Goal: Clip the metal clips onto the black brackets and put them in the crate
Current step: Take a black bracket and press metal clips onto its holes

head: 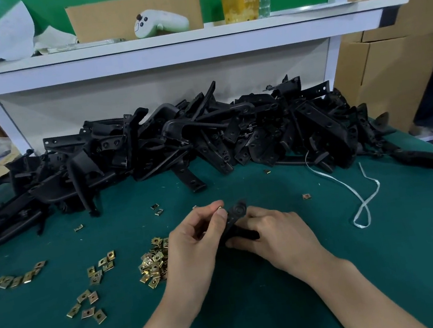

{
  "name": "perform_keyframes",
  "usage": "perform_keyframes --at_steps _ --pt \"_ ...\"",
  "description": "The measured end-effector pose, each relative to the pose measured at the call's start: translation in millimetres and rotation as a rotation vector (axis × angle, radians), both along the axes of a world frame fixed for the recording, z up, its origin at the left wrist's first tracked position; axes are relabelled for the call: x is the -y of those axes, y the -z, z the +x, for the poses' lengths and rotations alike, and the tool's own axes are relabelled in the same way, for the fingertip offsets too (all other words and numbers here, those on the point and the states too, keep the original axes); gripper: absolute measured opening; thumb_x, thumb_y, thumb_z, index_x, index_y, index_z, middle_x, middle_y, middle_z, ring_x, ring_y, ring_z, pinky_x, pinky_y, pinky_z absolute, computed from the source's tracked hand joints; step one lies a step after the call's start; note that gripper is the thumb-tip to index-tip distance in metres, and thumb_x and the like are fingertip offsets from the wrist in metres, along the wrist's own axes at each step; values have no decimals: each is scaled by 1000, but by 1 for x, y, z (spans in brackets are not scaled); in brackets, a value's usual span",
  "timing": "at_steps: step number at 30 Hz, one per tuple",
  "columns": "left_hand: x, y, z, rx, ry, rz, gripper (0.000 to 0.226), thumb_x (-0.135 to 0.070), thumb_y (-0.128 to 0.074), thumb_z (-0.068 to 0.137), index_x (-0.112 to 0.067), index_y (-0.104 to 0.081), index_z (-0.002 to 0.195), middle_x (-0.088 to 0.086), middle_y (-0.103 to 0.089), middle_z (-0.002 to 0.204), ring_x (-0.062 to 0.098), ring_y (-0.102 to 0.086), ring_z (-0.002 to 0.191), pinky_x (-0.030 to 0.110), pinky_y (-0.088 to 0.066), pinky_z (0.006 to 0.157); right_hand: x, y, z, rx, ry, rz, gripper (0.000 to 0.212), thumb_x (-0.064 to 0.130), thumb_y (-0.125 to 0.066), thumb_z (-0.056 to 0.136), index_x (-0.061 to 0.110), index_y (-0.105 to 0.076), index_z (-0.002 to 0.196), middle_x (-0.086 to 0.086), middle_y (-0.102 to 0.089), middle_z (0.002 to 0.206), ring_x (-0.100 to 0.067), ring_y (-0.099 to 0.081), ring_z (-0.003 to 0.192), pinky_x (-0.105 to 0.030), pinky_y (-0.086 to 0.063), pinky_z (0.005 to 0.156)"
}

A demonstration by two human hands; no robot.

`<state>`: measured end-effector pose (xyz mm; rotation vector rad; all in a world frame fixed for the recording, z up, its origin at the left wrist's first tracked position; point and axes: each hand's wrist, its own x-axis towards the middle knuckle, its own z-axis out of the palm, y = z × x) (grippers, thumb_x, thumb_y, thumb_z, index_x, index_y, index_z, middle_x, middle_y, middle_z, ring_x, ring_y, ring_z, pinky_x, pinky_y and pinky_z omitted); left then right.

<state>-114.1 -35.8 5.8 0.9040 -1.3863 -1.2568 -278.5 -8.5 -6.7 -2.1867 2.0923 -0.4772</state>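
My right hand (274, 234) grips a black bracket (235, 213) just above the green table mat, its rounded end pointing up and away. My left hand (197, 238) pinches a small brass-coloured metal clip (219, 208) between thumb and forefinger, right at the bracket's upper end. Whether the clip sits on the bracket I cannot tell. A heap of loose metal clips (153, 265) lies just left of my left hand. A large pile of black brackets (179, 141) fills the back of the table. No crate is in view.
More clips lie scattered at the left (15, 278) and front left (86, 304), with single ones near the pile (307, 196). A white plastic strap (360, 200) curls at the right. A shelf (166, 43) overhangs the pile. Cardboard boxes (390, 72) stand at the right.
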Motion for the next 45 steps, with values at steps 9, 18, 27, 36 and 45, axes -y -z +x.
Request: perform_keyframes --at_steps 9,18,27,36,45 --pt "0 12 5 391 -32 -185 35 -44 -68 90 -47 -61 124 -26 -66 111 -8 -58 108 10 -45 88 -2 0 0 9 0 -51 49 74 -39 89 49 -55 128 15 -49 92 -11 -60 81 -30 -29 58" --pt "4 11 2 602 -230 -607 22 -38 -68 85 -24 -62 101 -20 -58 98 8 -54 92 40 -52 81 0 2 -1 14 -21 -63 44 69 -45 90 44 -61 121 18 -42 91 -15 -61 80 -32 -28 59" --pt "3 13 1 583 -217 -562 21 -38 -68 85 -28 -56 99 -22 -56 92 8 -54 87 39 -52 78 -1 2 0 5 -27 -69 42 68 -44 90 43 -61 119 15 -53 99 -15 -62 82 -31 -31 60" --pt "-4 5 3 438 -98 -479 32 -60 -57 83 -51 -56 113 -20 -64 102 2 -62 99 24 -50 83 -24 -9 4 491 92 -225 33 59 -56 87 40 -69 111 16 -62 95 -5 -60 87 -37 -51 73" --pt "-62 -35 -45 373 133 -525 29 -43 -66 89 -61 -52 108 -30 -61 105 -2 -56 97 7 -40 74 -120 -45 -22 623 283 -347 25 58 -57 89 38 -67 99 16 -67 87 -6 -61 80 -39 -53 74"
